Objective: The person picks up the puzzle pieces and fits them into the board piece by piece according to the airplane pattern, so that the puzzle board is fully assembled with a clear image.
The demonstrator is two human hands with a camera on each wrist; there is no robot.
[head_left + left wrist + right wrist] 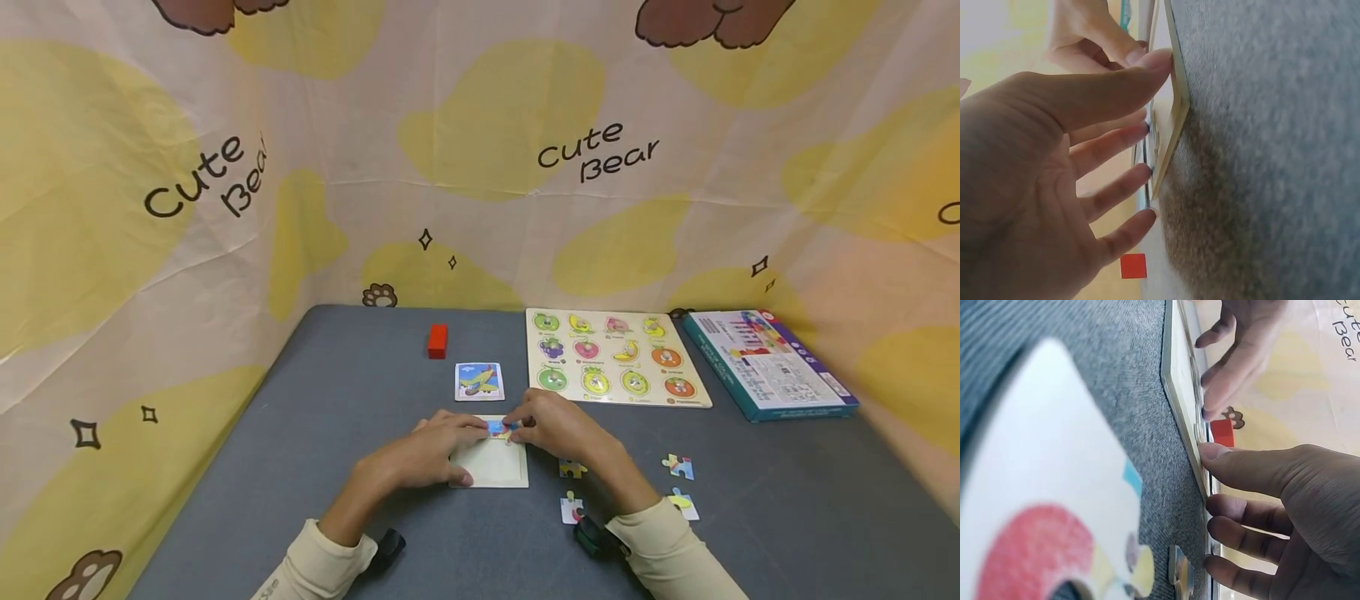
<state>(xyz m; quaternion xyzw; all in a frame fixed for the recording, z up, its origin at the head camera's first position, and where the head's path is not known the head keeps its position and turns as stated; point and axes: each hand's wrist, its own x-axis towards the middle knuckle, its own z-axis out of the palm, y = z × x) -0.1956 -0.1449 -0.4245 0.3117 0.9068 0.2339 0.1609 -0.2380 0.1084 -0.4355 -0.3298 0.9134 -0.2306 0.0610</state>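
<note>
A small pale puzzle tray (491,467) lies in front of me, with colourful puzzle pieces (497,428) along its far side. My left hand (431,450) rests over the tray's left side, its fingers extended towards the pieces and its thumb low near the front left corner. At the far right corner, my right hand (558,421) pinches a puzzle piece between thumb and index finger; the fingers hide most of it. Seen from the left wrist, the left thumb (1116,87) lies across the tray's rim (1179,115). Beyond the tray lies a picture card (479,382) showing an aeroplane.
Loose puzzle pieces lie to the right: one (572,469) beneath the right forearm, another (572,507) nearer me, and two (678,467) farther right. Behind are a red block (437,342), a fruit board (615,393) and a boxed set (776,367). Printed cloth walls enclose the table.
</note>
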